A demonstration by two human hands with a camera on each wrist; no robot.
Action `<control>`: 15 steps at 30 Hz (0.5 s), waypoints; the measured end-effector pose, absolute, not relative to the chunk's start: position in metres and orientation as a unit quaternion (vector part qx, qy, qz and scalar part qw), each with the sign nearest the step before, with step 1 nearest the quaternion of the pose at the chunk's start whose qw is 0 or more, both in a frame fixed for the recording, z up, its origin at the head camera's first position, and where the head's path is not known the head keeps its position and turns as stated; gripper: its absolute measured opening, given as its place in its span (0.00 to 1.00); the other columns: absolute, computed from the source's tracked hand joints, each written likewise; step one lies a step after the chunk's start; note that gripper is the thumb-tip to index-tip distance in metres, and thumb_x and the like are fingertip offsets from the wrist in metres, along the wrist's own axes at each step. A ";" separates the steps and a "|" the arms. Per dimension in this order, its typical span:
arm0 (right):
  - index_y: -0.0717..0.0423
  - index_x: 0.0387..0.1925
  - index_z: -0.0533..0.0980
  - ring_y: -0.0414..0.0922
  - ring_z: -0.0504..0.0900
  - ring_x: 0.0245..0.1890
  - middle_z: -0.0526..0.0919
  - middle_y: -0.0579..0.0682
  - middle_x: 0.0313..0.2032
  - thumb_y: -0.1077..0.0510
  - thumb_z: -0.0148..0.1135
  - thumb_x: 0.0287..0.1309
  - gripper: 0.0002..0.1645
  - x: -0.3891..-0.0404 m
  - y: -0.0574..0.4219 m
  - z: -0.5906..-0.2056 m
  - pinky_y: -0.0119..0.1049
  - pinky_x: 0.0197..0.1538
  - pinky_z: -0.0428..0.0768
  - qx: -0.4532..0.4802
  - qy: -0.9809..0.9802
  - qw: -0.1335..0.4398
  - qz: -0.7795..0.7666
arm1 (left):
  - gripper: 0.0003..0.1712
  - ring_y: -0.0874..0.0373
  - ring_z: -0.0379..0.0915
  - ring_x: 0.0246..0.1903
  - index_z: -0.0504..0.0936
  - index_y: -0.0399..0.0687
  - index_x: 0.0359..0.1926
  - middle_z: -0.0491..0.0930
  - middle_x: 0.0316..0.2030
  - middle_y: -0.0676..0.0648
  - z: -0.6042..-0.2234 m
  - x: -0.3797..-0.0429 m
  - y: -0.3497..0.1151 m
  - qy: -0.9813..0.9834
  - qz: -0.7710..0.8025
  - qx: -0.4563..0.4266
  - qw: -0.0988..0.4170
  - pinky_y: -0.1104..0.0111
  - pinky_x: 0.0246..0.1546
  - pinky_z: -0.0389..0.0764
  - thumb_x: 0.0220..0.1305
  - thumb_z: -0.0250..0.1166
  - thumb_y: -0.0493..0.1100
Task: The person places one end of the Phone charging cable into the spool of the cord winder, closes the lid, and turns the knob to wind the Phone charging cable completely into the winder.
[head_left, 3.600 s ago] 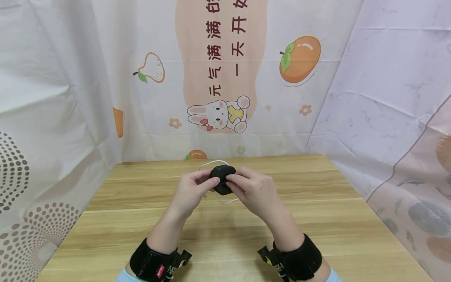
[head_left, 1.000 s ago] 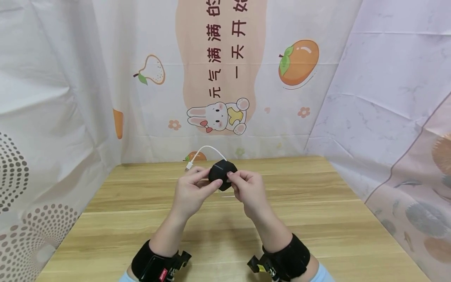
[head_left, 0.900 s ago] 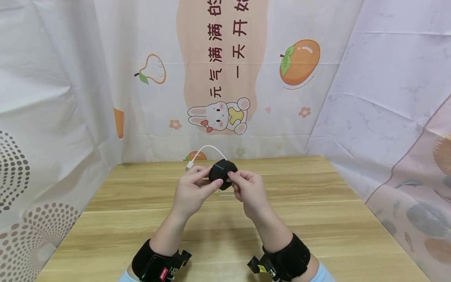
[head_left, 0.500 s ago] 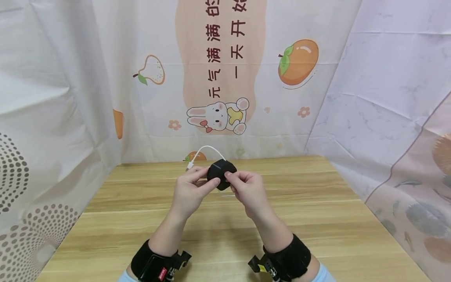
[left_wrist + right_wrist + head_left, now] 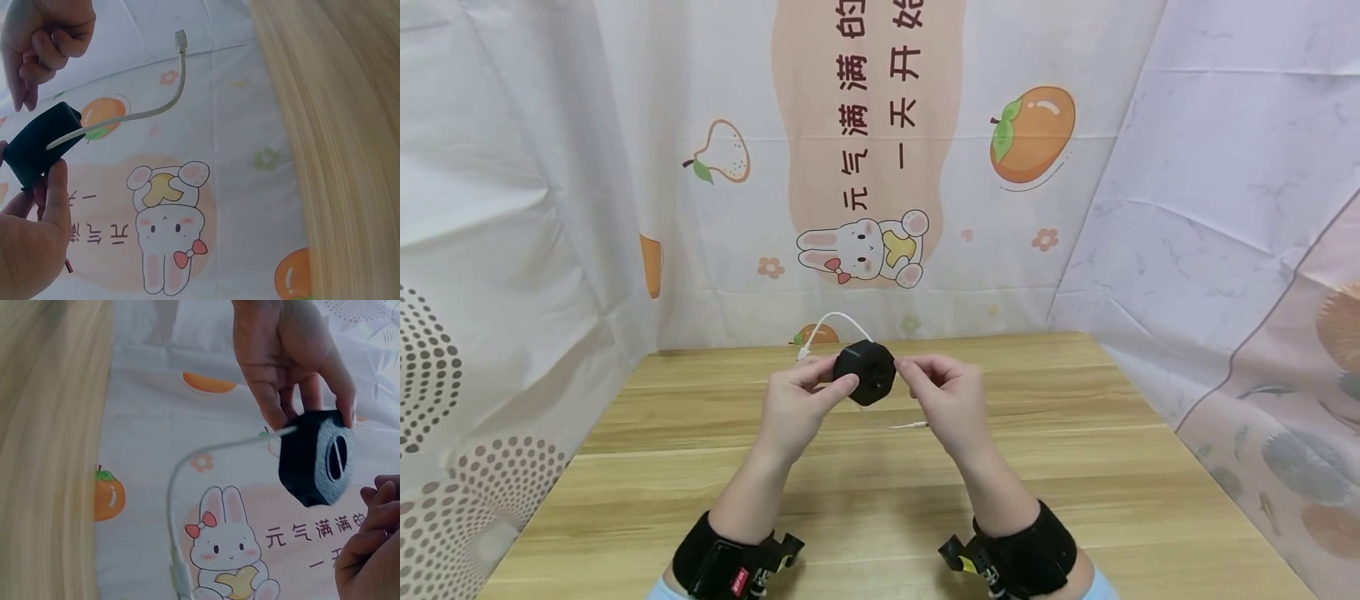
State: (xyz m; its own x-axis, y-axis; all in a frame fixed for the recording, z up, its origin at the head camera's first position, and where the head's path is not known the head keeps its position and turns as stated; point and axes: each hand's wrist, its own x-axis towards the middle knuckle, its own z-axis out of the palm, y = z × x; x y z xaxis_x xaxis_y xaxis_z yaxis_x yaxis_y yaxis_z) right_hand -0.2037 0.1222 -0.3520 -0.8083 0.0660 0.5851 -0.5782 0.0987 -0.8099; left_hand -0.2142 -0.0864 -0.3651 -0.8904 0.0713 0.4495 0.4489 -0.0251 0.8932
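My left hand [image 5: 793, 408] pinches a black many-sided cable winder [image 5: 857, 367] between thumb and fingers, held up over the table. A white cable [image 5: 844, 315] arcs out of its top and ends in a plug [image 5: 180, 41] at the left. In the right wrist view the winder's face [image 5: 337, 457] shows a round recess with a bar across it. My right hand [image 5: 951, 400] is beside the winder's right edge, its fingers loosely bent; the left wrist view shows a gap between them. A second white cable end [image 5: 912, 425] shows below, near the right hand.
The wooden table [image 5: 880, 517] spreads under both arms. A printed curtain [image 5: 722, 233] with fruit and a rabbit hangs behind it, and light cloths line both sides. Each wrist wears a black strap [image 5: 1030, 550] with a small camera.
The right hand has let go of the winder's face and moved right. The winder has shifted slightly left, baring its recess, and the lower cable end now shows. The left hand keeps its grip.
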 end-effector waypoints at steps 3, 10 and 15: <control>0.62 0.31 0.88 0.39 0.72 0.17 0.80 0.49 0.19 0.65 0.73 0.59 0.03 -0.205 0.129 -0.350 0.27 0.19 0.70 0.246 -0.701 0.314 0.591 | 0.16 0.49 0.80 0.43 0.89 0.38 0.48 0.83 0.42 0.40 -0.365 -0.215 -0.088 -0.688 -0.690 -0.183 0.131 0.64 0.41 0.86 0.58 0.77 0.36; 0.58 0.34 0.88 0.37 0.73 0.18 0.83 0.46 0.25 0.63 0.73 0.59 0.02 -0.207 0.138 -0.340 0.25 0.22 0.72 0.410 -0.683 0.464 0.388 | 0.15 0.52 0.82 0.37 0.88 0.33 0.48 0.85 0.41 0.38 -0.363 -0.216 -0.090 -0.698 -0.689 -0.167 0.102 0.66 0.39 0.85 0.61 0.74 0.35; 0.53 0.34 0.88 0.39 0.76 0.20 0.83 0.47 0.29 0.57 0.67 0.68 0.08 -0.207 0.141 -0.334 0.28 0.22 0.74 0.450 -0.674 0.514 0.280 | 0.14 0.53 0.82 0.37 0.88 0.32 0.47 0.86 0.40 0.37 -0.362 -0.216 -0.090 -0.697 -0.691 -0.171 0.087 0.64 0.40 0.86 0.61 0.73 0.35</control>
